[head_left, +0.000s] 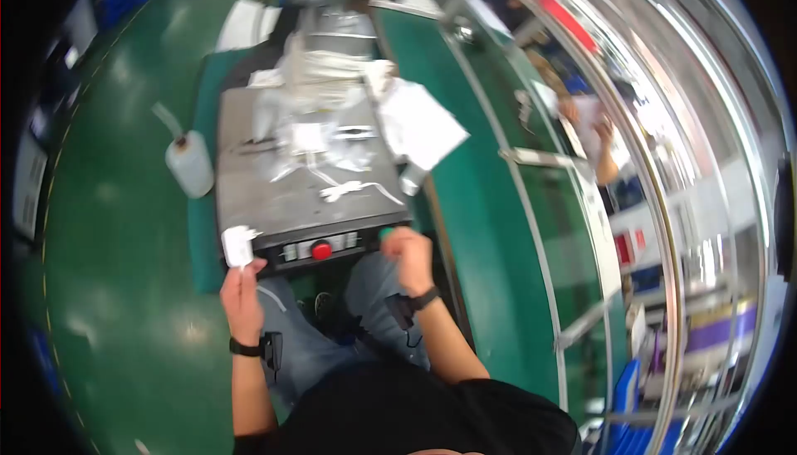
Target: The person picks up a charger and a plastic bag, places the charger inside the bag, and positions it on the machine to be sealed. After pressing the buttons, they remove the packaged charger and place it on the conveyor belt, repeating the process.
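Observation:
In my left hand (242, 295) is a white plug-in power adapter (238, 247), pinched at its lower end beside the machine's front left corner. A short piece of white cable (271, 298) shows near that wrist. My right hand (409, 254) is curled at the front right corner, touching a green button (386, 233); what its fingers enclose, if anything, is hidden. Between the hands, the dark front panel carries a round red button (321, 249). On the grey machine top (257, 193) lie a blurred white block (309, 138) and a bundled white cable (349, 191).
White sheets (423, 127) and a pale stack (328, 69) lie toward the back. A white squeeze bottle (190, 164) stands left of the machine. Rightward runs a green surface (490, 289) with metal rails (531, 243); beyond them another person's hands (604, 135) hold something pale.

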Motion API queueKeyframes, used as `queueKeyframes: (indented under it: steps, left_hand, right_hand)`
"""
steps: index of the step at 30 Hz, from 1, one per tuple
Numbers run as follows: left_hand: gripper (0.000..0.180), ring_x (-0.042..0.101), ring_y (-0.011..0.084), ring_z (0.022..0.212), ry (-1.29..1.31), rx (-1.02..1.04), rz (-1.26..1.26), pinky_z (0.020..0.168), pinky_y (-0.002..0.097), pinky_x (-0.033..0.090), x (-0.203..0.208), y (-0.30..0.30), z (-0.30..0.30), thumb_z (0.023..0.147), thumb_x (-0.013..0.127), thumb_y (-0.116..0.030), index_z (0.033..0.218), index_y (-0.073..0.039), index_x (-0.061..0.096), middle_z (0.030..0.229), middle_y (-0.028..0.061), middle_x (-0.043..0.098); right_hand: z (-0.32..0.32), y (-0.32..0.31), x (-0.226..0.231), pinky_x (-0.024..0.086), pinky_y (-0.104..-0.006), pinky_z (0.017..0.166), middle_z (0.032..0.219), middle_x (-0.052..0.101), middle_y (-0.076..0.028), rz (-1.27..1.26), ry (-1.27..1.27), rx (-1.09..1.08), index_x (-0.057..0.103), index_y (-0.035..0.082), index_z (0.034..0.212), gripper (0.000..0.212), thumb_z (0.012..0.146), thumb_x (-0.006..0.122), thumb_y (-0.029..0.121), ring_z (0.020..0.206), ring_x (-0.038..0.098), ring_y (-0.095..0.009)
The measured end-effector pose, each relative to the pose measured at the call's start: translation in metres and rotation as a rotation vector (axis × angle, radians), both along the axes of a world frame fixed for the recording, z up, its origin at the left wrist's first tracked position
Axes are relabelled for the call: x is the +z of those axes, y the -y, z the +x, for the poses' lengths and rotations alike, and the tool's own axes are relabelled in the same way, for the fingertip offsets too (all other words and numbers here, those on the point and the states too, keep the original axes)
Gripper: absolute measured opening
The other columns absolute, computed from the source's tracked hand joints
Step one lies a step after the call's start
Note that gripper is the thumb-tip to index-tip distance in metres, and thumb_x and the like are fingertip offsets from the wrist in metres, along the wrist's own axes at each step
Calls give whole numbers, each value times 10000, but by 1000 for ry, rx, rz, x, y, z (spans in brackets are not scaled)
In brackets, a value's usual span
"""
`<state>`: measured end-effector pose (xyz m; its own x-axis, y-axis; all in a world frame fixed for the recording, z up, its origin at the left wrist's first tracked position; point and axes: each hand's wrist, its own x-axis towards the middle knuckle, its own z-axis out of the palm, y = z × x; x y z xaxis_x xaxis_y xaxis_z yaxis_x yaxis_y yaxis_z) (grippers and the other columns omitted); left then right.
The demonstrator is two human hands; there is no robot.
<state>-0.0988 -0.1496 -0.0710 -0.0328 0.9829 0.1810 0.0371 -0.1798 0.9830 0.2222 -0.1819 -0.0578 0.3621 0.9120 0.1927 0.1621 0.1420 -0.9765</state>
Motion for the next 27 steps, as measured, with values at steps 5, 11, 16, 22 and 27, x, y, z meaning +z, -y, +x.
queueKeyframes:
  steps: [5,11,16,22,27]
  left_hand:
    - [292,604,143,840,28,-11,74,799,306,485,1,-15,14,1047,504,-210,970,26,657,904,68,679]
    - [274,603,330,885,-501,-324,757,809,421,483,136,15,138,834,728,-207,1006,-14,637,1045,167,651]
    - [318,613,379,1000,-331,-861,836,890,478,475,197,37,184,763,745,-174,1012,-5,642,1110,169,653]
    - [98,635,312,919,-492,-594,558,834,382,493,111,-44,147,844,685,-47,925,-7,647,979,129,679]
    - [43,613,175,830,-502,-433,321,746,297,478,52,-88,82,945,602,-11,916,10,625,950,94,663]
  right_hand:
    - [-5,-22,56,486,-397,813,919,669,-160,-236,568,325,651,-16,830,288,905,532,236,956,634,-324]
    - [-45,16,152,476,-372,919,1106,626,-92,-2,116,408,514,-8,1264,439,956,683,255,1003,613,-218]
    - [123,195,279,455,-241,714,1072,618,-59,71,128,-242,507,24,1350,606,907,672,403,884,595,-120]
    - [299,431,246,447,-305,974,1235,633,-95,-504,790,-887,503,-24,1381,546,962,674,282,1136,588,-194]
    - [452,652,135,469,-373,988,1209,671,-153,-994,711,-961,607,-10,1281,461,887,698,213,1123,628,-260]
